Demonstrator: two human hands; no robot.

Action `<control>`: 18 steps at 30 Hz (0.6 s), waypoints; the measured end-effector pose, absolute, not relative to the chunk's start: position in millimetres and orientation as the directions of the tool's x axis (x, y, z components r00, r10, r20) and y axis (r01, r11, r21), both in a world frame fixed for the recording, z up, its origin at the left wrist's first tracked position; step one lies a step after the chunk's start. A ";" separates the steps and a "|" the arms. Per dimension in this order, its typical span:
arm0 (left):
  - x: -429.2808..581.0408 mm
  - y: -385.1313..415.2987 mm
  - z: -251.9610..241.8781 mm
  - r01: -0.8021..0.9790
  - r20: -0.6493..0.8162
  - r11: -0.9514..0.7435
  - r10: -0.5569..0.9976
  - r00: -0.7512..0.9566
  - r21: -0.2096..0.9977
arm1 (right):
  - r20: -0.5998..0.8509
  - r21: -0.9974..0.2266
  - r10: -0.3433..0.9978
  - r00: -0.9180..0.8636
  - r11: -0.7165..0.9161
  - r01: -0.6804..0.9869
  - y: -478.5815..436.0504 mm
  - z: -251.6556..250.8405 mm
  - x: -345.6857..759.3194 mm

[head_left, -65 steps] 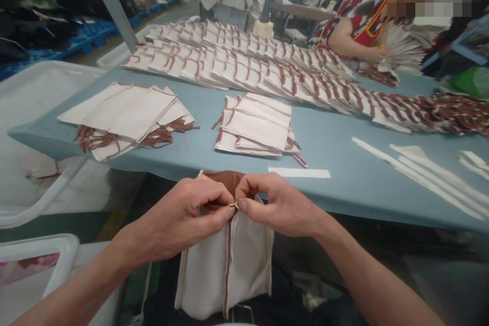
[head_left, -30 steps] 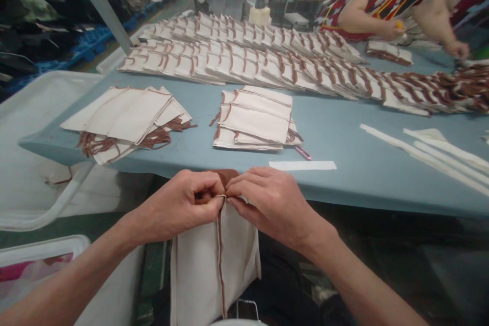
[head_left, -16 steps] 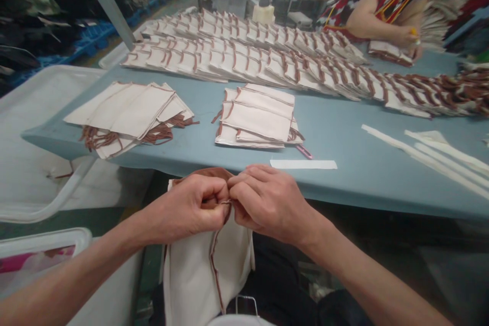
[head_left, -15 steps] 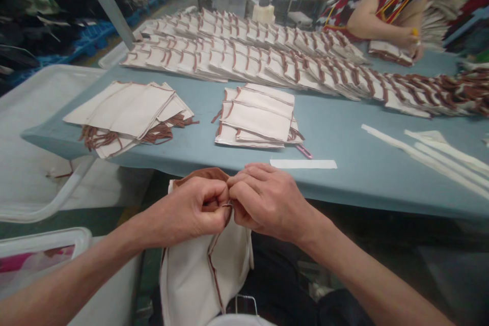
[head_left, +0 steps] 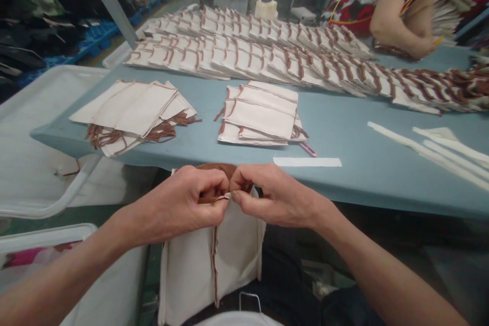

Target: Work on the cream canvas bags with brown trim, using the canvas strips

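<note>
A cream fabric piece with brown trim (head_left: 191, 270) hangs from my two hands in front of the table edge. My left hand (head_left: 194, 201) is closed, pinching the brown-edged top of it. Close against it, my right hand (head_left: 267, 196) is also closed, with thumb and fingertips at the same spot on the edge. Brown lining shows behind the fingers. On the table in front lie a stack of cream pieces (head_left: 263, 114) and, to the left, another stack (head_left: 133, 109) with brown cords sticking out.
Overlapping rows of cream pieces (head_left: 244, 56) cross the blue table (head_left: 336, 137). A white strip (head_left: 307, 162) and a pink tool (head_left: 307, 150) lie near its front edge, longer strips (head_left: 424, 150) at right. A white bin (head_left: 23, 127) stands left. A person's arm (head_left: 401, 28) rests at the back right.
The fabric piece now hangs straighter and wider. My right hand has turned, its thumb now showing at the edge. The other person's arm has shifted right.
</note>
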State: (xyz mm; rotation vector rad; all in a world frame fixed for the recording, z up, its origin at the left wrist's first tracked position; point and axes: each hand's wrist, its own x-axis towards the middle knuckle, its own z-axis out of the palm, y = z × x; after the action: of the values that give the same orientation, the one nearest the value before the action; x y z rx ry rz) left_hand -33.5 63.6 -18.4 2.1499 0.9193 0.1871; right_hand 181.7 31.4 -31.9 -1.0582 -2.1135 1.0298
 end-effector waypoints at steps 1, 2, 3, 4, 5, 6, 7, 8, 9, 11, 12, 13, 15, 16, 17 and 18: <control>-33.6 64.8 -18.7 0.555 -0.128 -0.487 0.664 0.737 0.675 | 0.128 -0.813 0.838 -0.531 0.396 0.428 32.5 -31.9 181.6; -33.4 66.2 -18.3 0.555 -0.104 -0.528 0.658 0.746 0.643 | 0.128 -0.799 0.839 -0.528 0.403 0.447 33.9 -31.8 181.6; -33.0 68.0 -17.2 0.554 -0.089 -0.563 0.648 0.756 0.613 | 0.131 -0.784 0.839 -0.528 0.414 0.463 35.6 -31.5 182.0; -32.5 69.9 -15.6 0.550 -0.078 -0.590 0.637 0.767 0.591 | 0.140 -0.770 0.838 -0.528 0.427 0.474 37.4 -31.1 182.7; -31.8 71.9 -13.7 0.539 -0.072 -0.612 0.620 0.781 0.579 | 0.149 -0.754 0.835 -0.530 0.442 0.485 39.1 -30.5 183.8; -31.2 73.9 -11.8 0.525 -0.069 -0.626 0.603 0.795 0.577 | 0.159 -0.738 0.832 -0.531 0.457 0.496 40.6 -29.7 185.1; -30.5 75.6 -10.2 0.513 -0.068 -0.632 0.590 0.804 0.582 | 0.165 -0.724 0.831 -0.531 0.468 0.507 41.7 -28.8 186.5; -29.9 77.1 -9.0 0.503 -0.067 -0.629 0.584 0.809 0.593 | 0.167 -0.715 0.833 -0.527 0.470 0.517 42.4 -27.6 187.8; -29.3 78.2 -8.3 0.499 -0.066 -0.616 0.588 0.806 0.609 | 0.166 -0.714 0.839 -0.518 0.464 0.524 42.7 -26.3 188.8; -27.9 79.2 -8.5 0.505 -0.080 -0.558 0.615 0.784 0.658 | 0.152 -0.728 0.859 -0.489 0.432 0.533 42.2 -23.5 189.5; -27.2 79.3 -9.2 0.504 -0.093 -0.515 0.630 0.771 0.693 | 0.143 -0.725 0.868 -0.476 0.419 0.547 41.6 -22.3 189.1; -26.4 79.3 -10.0 0.501 -0.111 -0.464 0.643 0.757 0.731 | 0.134 -0.704 0.873 -0.469 0.417 0.575 40.8 -21.4 188.4; -25.2 79.9 -11.6 0.494 -0.175 -0.336 0.659 0.732 0.802 | 0.120 -0.626 0.871 -0.476 0.439 0.645 39.4 -21.2 186.6; -24.8 80.7 -12.1 0.489 -0.214 -0.269 0.657 0.723 0.830 | 0.116 -0.594 0.867 -0.484 0.451 0.666 38.8 -21.9 185.9; -24.7 81.9 -12.5 0.481 -0.254 -0.204 0.643 0.722 0.853 | 0.110 -0.581 0.862 -0.494 0.459 0.672 38.2 -23.1 185.7; -25.0 83.6 -12.6 0.470 -0.291 -0.145 0.619 0.730 0.871 | 0.104 -0.588 0.859 -0.501 0.459 0.665 37.5 -24.5 185.8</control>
State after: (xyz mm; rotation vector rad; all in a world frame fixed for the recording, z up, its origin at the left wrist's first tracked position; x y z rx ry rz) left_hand -25.0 83.6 -12.6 1.7876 0.8570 0.1622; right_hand 185.8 37.5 -24.5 -1.2836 -2.3257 0.6851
